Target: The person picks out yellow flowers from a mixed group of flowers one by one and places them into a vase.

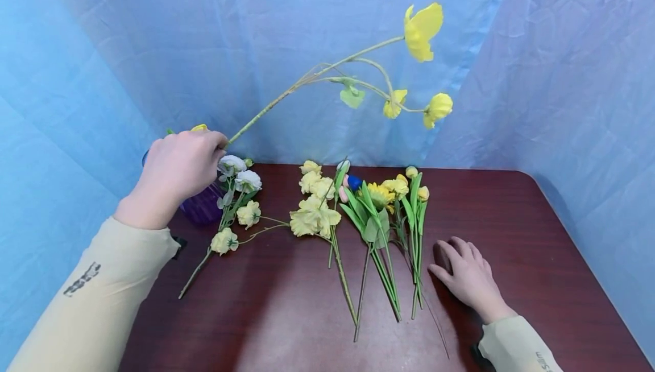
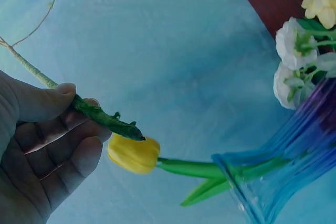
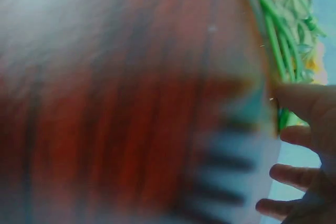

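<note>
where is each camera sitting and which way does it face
Head: above the table, looking forward and down; shows both sleeves, the left hand gripping the yellow spray, and the right hand flat by the loose stems.
Left wrist: beside the palm, facing the stem end in the fingers, the tulip and the vase.
Right wrist: low over the table, blurred; fingertips near green stems.
Head and left wrist share the spray and vase.
</note>
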Motion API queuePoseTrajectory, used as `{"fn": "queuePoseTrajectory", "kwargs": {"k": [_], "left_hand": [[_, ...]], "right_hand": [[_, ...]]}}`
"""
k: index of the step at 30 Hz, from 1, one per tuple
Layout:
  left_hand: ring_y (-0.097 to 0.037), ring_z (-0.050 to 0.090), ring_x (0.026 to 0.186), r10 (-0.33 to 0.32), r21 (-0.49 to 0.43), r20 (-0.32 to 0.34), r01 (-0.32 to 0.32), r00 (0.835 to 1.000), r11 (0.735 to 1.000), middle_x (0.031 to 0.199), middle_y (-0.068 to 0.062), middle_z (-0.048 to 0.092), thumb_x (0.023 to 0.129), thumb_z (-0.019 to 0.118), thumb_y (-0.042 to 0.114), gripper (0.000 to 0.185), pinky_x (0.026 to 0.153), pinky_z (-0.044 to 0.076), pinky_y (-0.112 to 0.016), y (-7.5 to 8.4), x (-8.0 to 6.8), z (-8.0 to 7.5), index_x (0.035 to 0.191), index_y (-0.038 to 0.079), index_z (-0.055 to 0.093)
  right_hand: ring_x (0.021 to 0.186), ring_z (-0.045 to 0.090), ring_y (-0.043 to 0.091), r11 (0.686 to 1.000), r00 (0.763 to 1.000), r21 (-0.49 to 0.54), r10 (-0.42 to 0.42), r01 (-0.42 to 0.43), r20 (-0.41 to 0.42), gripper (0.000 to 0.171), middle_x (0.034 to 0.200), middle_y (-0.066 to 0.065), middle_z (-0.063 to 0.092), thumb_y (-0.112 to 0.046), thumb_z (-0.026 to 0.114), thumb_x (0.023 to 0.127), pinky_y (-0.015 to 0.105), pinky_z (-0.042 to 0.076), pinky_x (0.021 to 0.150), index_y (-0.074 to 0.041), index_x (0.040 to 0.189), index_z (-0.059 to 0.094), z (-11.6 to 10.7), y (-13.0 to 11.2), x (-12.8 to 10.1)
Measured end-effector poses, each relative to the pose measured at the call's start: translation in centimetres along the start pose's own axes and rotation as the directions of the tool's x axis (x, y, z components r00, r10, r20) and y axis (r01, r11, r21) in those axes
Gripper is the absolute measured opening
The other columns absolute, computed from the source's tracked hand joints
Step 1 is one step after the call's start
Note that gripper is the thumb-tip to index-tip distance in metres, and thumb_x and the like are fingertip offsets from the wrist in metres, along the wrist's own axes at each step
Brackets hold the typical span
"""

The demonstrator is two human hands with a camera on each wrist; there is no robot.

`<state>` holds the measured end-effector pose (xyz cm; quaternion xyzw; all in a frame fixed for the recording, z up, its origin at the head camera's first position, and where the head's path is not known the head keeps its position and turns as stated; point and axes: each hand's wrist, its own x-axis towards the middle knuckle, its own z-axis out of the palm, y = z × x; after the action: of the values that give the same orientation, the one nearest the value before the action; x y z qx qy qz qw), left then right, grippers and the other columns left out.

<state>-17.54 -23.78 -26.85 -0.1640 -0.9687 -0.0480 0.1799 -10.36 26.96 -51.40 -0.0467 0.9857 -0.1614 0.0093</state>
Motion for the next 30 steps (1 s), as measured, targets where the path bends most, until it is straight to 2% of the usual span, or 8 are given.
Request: {"fn": "queuePoseTrajectory", "kwargs": {"k": [3, 5, 10, 12, 15, 20, 25, 30], "left_hand": [[-0.033, 0.056, 0.058, 0.004, 0.009, -0.006, -0.004, 1.000, 1.000, 0.078, -0.005, 0.066, 0.094, 0.067, 0.006, 0.008, 0.045, 0.042, -0.052, -0.5, 0.2, -0.5, 0.092, 0.010, 0.072], [-0.033, 0.059, 0.060, 0.021, 0.014, -0.024, -0.021, 0.999, 1.000, 0.084, -0.006, 0.070, 0.093, 0.068, 0.006, 0.007, 0.048, 0.044, -0.055, -1.0, 0.3, -0.9, 0.096, 0.009, 0.074], [-0.029, 0.056, 0.057, 0.047, 0.029, -0.085, -0.044, 0.995, 0.999, 0.087, -0.007, 0.072, 0.094, 0.069, 0.006, 0.008, 0.046, 0.042, -0.051, -2.9, 0.3, -1.3, 0.098, 0.009, 0.075], [-0.028, 0.054, 0.057, 0.044, 0.027, -0.094, -0.041, 0.995, 0.999, 0.088, -0.009, 0.072, 0.095, 0.068, 0.006, 0.008, 0.046, 0.041, -0.049, -3.7, 0.3, -1.3, 0.098, 0.008, 0.075], [-0.031, 0.059, 0.062, 0.032, 0.011, -0.096, -0.031, 0.995, 0.999, 0.092, -0.014, 0.073, 0.096, 0.066, 0.004, 0.011, 0.050, 0.044, -0.051, -4.9, 0.2, -1.1, 0.103, 0.004, 0.074], [-0.037, 0.066, 0.076, -0.026, -0.016, -0.081, 0.025, 0.996, 1.000, 0.100, -0.020, 0.073, 0.097, 0.066, 0.004, 0.015, 0.062, 0.050, -0.056, -6.5, -0.2, -0.6, 0.110, 0.001, 0.073], [-0.037, 0.065, 0.077, -0.101, -0.020, -0.022, 0.101, 0.995, 0.995, 0.105, -0.022, 0.072, 0.099, 0.065, 0.008, 0.018, 0.060, 0.050, -0.055, -7.7, -0.4, 0.2, 0.114, 0.001, 0.072], [-0.037, 0.065, 0.076, -0.145, -0.046, 0.024, 0.146, 0.989, 0.988, 0.107, -0.024, 0.072, 0.100, 0.065, 0.010, 0.021, 0.058, 0.049, -0.053, -8.7, -0.6, 1.4, 0.118, 0.001, 0.071]], "right_hand": [[0.141, 0.019, 0.064, 0.999, 0.994, -0.015, 0.032, -0.031, 0.104, 0.074, 0.158, 0.033, 0.027, -0.050, 0.067, 0.096, 0.083, 0.018, 0.101, -0.009, 0.153, 0.044, 0.2, 0.3, -0.2], [0.142, 0.016, 0.064, 0.999, 0.990, -0.015, 0.042, -0.041, 0.135, 0.078, 0.160, 0.033, 0.024, -0.055, 0.065, 0.095, 0.084, 0.015, 0.101, -0.010, 0.155, 0.042, 0.3, 0.4, -0.2], [0.143, 0.014, 0.064, 0.999, 0.988, -0.007, 0.049, -0.049, 0.149, 0.080, 0.161, 0.033, 0.022, -0.057, 0.064, 0.095, 0.085, 0.012, 0.101, -0.011, 0.156, 0.041, 0.4, 0.5, -0.2], [0.143, 0.013, 0.065, 0.999, 0.987, -0.001, 0.050, -0.050, 0.152, 0.080, 0.161, 0.033, 0.022, -0.056, 0.064, 0.095, 0.086, 0.012, 0.101, -0.011, 0.156, 0.041, 0.4, 0.5, -0.2], [0.142, 0.012, 0.066, 0.999, 0.987, 0.008, 0.049, -0.051, 0.151, 0.080, 0.161, 0.034, 0.021, -0.055, 0.065, 0.095, 0.086, 0.011, 0.100, -0.010, 0.156, 0.040, 0.4, 0.5, -0.3], [0.142, 0.012, 0.066, 0.999, 0.987, 0.006, 0.042, -0.044, 0.155, 0.079, 0.160, 0.034, 0.021, -0.054, 0.065, 0.096, 0.087, 0.010, 0.100, -0.010, 0.156, 0.039, 0.4, 0.4, -0.3], [0.142, 0.012, 0.067, 0.999, 0.987, 0.008, 0.037, -0.038, 0.154, 0.078, 0.160, 0.035, 0.021, -0.052, 0.066, 0.096, 0.087, 0.010, 0.100, -0.009, 0.156, 0.039, 0.4, 0.3, -0.3], [0.141, 0.013, 0.067, 1.000, 0.989, 0.006, 0.027, -0.028, 0.145, 0.078, 0.160, 0.035, 0.021, -0.052, 0.065, 0.096, 0.088, 0.010, 0.099, -0.009, 0.156, 0.039, 0.5, 0.4, -0.3]]}}
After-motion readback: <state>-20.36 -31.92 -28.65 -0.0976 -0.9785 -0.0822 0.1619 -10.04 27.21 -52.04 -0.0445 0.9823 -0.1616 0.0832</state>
